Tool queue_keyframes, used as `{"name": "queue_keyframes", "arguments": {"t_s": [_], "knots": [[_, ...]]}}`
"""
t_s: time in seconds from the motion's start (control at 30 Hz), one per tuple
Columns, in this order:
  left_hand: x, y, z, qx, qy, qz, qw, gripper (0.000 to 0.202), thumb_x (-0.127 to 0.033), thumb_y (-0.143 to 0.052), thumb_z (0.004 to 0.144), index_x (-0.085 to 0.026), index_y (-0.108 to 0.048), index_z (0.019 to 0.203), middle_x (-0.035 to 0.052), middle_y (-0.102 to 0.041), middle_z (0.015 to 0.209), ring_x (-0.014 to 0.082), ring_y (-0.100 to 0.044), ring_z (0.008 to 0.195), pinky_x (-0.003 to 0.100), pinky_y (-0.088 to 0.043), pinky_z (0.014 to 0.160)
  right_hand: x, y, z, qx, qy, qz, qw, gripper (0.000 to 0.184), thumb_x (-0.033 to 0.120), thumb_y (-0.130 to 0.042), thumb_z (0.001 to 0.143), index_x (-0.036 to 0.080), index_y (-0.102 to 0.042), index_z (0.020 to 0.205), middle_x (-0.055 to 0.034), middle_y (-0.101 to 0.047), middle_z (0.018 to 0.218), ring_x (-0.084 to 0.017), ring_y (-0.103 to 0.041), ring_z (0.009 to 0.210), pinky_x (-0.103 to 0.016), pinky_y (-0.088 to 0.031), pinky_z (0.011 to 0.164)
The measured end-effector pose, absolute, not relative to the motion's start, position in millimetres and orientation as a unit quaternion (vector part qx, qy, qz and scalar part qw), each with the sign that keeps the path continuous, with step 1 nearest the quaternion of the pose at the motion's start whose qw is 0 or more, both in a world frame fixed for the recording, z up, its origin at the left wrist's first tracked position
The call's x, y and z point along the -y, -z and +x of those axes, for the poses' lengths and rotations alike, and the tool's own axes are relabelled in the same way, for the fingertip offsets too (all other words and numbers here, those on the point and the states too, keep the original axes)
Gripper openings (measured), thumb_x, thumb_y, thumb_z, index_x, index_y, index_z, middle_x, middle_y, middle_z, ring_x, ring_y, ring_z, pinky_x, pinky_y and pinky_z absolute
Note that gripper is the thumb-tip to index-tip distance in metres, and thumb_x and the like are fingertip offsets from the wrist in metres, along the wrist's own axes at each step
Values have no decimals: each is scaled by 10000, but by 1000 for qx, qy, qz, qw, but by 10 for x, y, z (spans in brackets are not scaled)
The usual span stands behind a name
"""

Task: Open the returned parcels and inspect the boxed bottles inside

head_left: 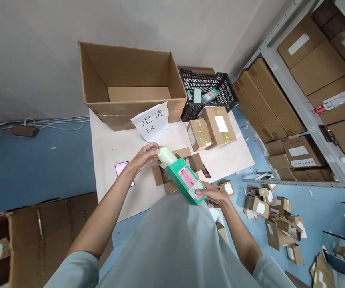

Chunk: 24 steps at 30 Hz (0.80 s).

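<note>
A green retail box [186,181] with a pink picture on its face is held tilted over the white table [112,148]. My right hand [213,195] grips its near end. My left hand [145,156] pinches a pale green item [166,155] sticking out of the box's far end. Under the box lies an opened small brown carton [177,166] with its flaps spread. A phone [122,168] with a pink case lies on the table beside my left wrist.
A large open cardboard box [130,80] with a handwritten paper sign [152,120] stands at the table's back. A black crate [208,94] holds green boxes. Two taped parcels [211,128] lie at right. Flattened small cartons [277,220] litter the blue floor; shelves of boxes [310,80] stand at right.
</note>
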State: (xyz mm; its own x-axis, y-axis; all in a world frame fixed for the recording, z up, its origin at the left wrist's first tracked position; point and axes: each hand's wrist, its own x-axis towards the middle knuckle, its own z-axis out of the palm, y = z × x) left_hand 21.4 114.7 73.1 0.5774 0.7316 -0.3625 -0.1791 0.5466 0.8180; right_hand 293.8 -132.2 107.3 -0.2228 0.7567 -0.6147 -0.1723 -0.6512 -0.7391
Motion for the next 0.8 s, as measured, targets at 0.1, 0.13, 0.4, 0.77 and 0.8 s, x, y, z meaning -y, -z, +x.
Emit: {"name": "queue_keyframes", "arguments": {"t_s": [0.1, 0.13, 0.4, 0.77, 0.8], "knots": [[-1158, -721, 405, -384, -332, 331, 796, 528, -419, -1025, 551, -204, -748, 946, 68, -781, 993, 203, -715, 847, 351, -631, 780, 1441, -1066, 2927, 280, -708, -553, 339, 575, 570, -988, 747, 257, -805, 1193, -23, -826, 1054, -230, -756, 990, -308, -605, 845], [-1157, -724, 475, -392, -343, 327, 789, 549, -421, -1028, 543, -199, -770, 974, 70, -785, 994, 204, -720, 852, 355, -636, 792, 1476, -1055, 2942, 284, -701, -556, 345, 567, 568, -983, 756, 258, -806, 1197, -27, -828, 1081, -233, -753, 1019, -308, -601, 861], [-1321, -844, 724, -468, -496, 275, 677, 559, -456, -997, 544, -179, -797, 987, 94, -799, 1108, 211, -735, 848, 408, -659, 811, 1750, -891, 3624, 315, -660, -572, 372, 718, 593, -974, 733, 258, -779, 1338, -85, -807, 1326, -314, -742, 1210, -418, -602, 1042], [-1169, -1026, 1193, -491, -553, 252, 624, 562, -470, -977, 569, -200, -787, 1024, 89, -793, 1152, 186, -718, 861, 342, -647, 814, 1792, 448, 4912, 399, -388, -783, 277, 1095, 529, -811, 778, 179, -404, 1732, -185, -670, 1531, -382, -622, 1438, -529, -503, 1223], [-1138, -1035, 1264, -494, -553, 253, 621, 566, -472, -977, 570, -203, -782, 1029, 86, -792, 1150, 184, -719, 861, 340, -644, 817, 1787, 584, 4984, 396, -370, -802, 249, 1108, 513, -794, 772, 164, -382, 1740, -195, -673, 1505, -399, -626, 1429, -539, -501, 1214]]}}
